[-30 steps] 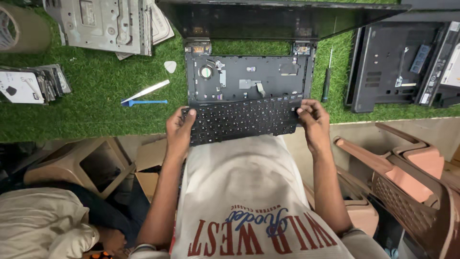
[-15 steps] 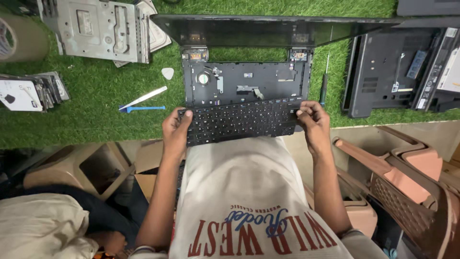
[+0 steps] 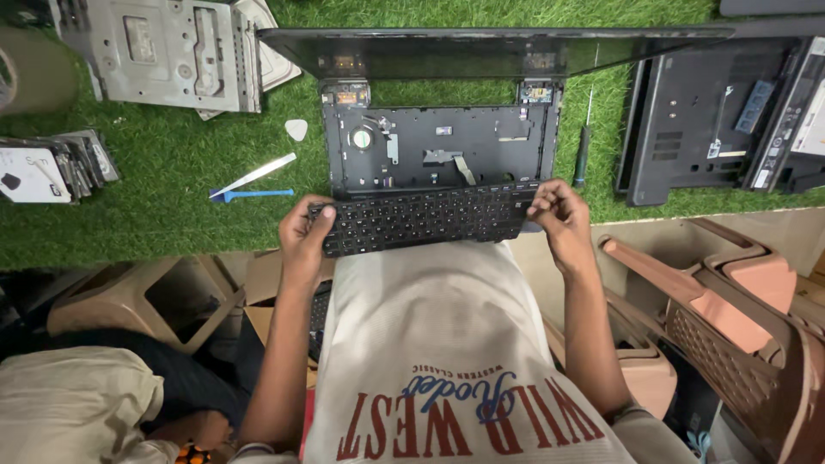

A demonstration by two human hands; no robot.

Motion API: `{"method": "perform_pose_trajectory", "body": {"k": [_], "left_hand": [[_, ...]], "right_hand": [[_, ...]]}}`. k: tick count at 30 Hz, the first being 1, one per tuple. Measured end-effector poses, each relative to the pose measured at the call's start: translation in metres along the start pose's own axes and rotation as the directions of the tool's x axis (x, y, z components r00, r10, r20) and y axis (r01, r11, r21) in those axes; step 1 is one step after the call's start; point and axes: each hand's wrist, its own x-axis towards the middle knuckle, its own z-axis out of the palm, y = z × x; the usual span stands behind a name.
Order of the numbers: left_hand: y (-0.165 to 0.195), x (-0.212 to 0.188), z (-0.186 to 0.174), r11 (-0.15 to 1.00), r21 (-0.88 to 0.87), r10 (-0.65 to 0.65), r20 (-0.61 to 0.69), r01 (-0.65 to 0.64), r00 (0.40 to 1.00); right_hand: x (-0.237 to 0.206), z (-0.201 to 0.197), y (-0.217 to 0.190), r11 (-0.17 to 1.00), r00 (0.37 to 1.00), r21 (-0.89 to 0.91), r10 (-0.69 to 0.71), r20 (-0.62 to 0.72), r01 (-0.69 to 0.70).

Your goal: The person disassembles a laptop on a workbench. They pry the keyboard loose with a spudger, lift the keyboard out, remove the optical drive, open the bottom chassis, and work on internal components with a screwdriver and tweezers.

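A black detached laptop keyboard (image 3: 425, 219) is held level over the near edge of an opened laptop base (image 3: 434, 146). My left hand (image 3: 302, 241) grips its left end and my right hand (image 3: 559, 215) grips its right end. The base shows its bare inner tray with a small fan, a flat cable and brackets. The laptop's dark screen (image 3: 490, 51) lies tilted back behind the base.
All of it lies on green artificial turf (image 3: 172, 172). A white pry tool (image 3: 255, 174), a blue pry tool (image 3: 252, 195) and a white pick (image 3: 296, 129) lie left of the base; a screwdriver (image 3: 583, 150) lies right. Grey metal chassis (image 3: 168, 51) back left, another black laptop (image 3: 713, 120) right, brown plastic chairs (image 3: 730, 309) below.
The keyboard and both hands have come slightly toward me and away from the base, exposing more of the inner tray. The view has shifted a little.
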Motion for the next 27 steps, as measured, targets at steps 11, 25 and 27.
{"method": "perform_pose_trajectory", "body": {"k": [11,25,27], "left_hand": [[0.001,0.004,0.0,1.0,-0.013,0.001,-0.002,-0.001,1.0],[0.025,0.056,0.009,0.99,-0.141,0.002,-0.059,-0.01,0.998],[0.033,0.068,0.011,0.987,-0.161,0.01,-0.043,-0.017,0.999]], "right_hand": [[0.001,0.004,-0.004,1.0,1.0,0.006,0.017,-0.005,-0.017],[0.033,0.019,-0.037,0.998,0.998,0.022,-0.058,-0.018,0.058],[0.041,0.024,-0.044,0.997,0.997,0.017,-0.081,-0.007,0.081]]}}
